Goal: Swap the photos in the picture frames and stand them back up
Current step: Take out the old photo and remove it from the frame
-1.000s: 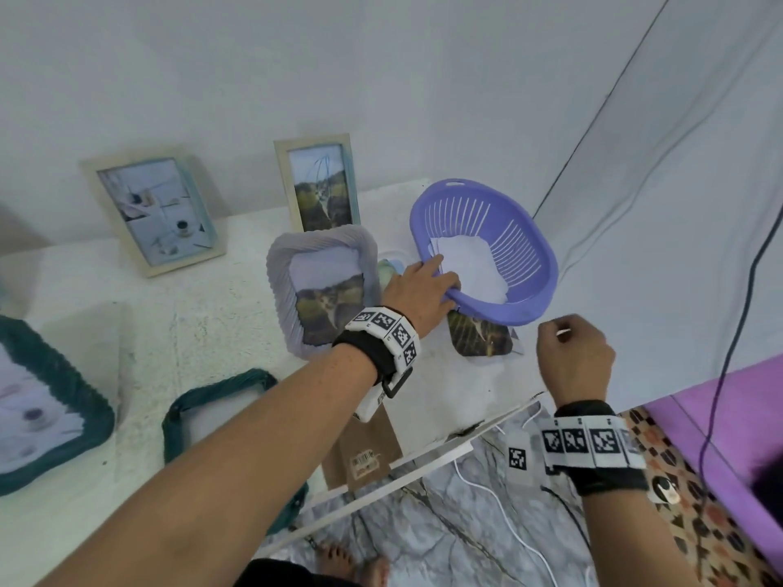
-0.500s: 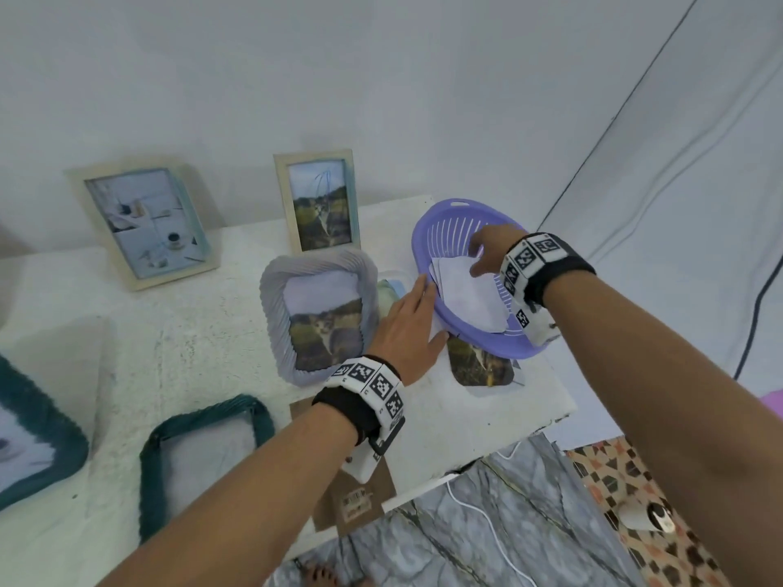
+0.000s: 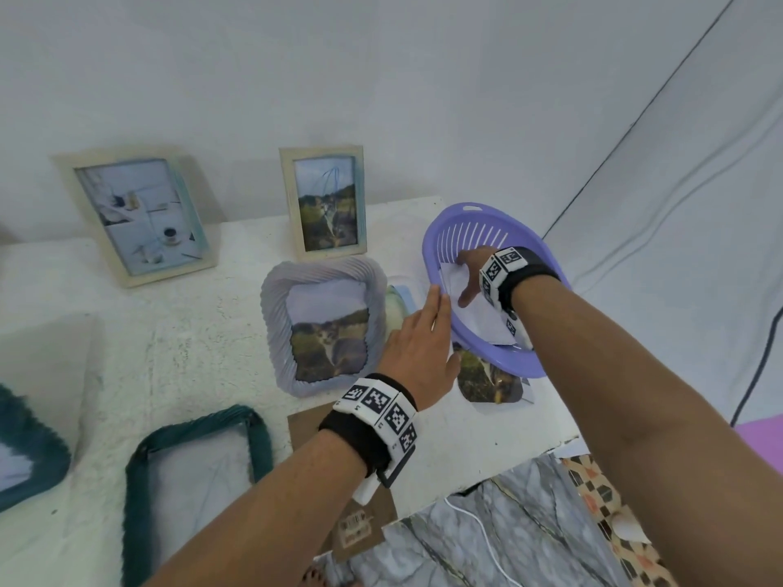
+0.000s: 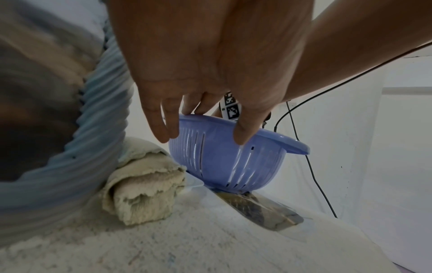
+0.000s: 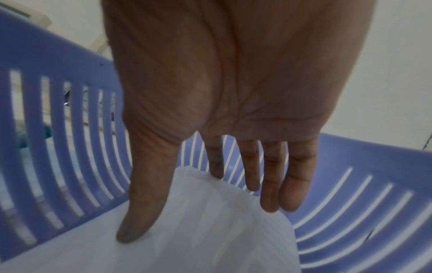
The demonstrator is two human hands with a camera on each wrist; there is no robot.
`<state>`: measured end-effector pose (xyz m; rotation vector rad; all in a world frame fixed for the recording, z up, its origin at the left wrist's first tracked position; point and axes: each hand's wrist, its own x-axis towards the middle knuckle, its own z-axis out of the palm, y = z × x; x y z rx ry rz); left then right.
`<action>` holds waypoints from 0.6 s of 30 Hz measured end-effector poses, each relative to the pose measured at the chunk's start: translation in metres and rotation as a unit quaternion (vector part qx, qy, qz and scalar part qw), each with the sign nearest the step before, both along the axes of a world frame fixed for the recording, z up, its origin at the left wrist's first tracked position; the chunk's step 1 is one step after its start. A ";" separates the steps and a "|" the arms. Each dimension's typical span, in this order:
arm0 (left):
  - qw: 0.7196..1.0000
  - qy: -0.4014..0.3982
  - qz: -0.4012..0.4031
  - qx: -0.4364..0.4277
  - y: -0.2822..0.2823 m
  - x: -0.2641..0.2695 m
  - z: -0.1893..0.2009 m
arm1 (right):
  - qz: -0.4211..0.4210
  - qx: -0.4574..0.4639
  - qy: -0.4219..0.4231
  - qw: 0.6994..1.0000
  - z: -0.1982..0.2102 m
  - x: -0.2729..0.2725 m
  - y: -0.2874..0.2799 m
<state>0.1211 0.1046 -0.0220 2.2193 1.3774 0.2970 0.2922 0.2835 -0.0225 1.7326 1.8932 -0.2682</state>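
A purple slotted basket (image 3: 474, 220) sits at the table's right end, holding white photo sheets (image 3: 491, 328). My right hand (image 3: 466, 277) reaches into it. In the right wrist view that hand (image 5: 205, 212) has straight fingers, the thumb lying on the sheets (image 5: 210, 230) and the index tip behind their top edge. My left hand (image 3: 423, 332) is flat, its fingers touching the basket's near rim (image 4: 210, 118). A lavender ribbed frame (image 3: 271, 315) with a cat photo lies beside it. A loose cat photo (image 3: 487, 383) lies partly under the basket.
Two cream frames (image 3: 140, 213) (image 3: 324, 201) lean against the back wall. Two teal frames (image 3: 195, 468) (image 3: 25, 459) lie flat at the front left. A brown backing board (image 3: 303, 427) and a folded cloth (image 4: 145, 186) sit near my left wrist. The table edge (image 3: 508, 472) is close.
My right hand rose from beyond the table's front edge and went into the basket onto the white sheets. My left hand's fingers have straightened against the rim.
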 end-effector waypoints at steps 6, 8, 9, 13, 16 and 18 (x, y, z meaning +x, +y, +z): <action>1.000 0.006 -0.011 -0.009 0.001 -0.002 0.002 | -0.036 0.089 -0.004 0.995 0.011 -0.001 -0.014; 1.000 0.008 -0.014 -0.007 -0.001 -0.002 0.004 | -0.054 0.103 -0.003 0.993 0.021 -0.003 -0.017; 1.000 0.008 -0.016 -0.005 -0.002 -0.002 0.005 | -0.059 0.108 -0.002 0.992 0.027 -0.004 -0.018; 0.999 -0.027 -0.028 0.021 -0.009 -0.004 0.011 | -0.044 0.154 0.072 0.984 0.057 -0.002 -0.024; 0.993 -0.116 -0.016 0.023 -0.014 -0.010 0.020 | -0.050 0.182 0.174 0.966 0.087 0.001 -0.035; 0.983 -0.183 0.006 0.018 -0.015 -0.017 0.027 | -0.051 0.204 0.216 0.954 0.111 0.001 -0.047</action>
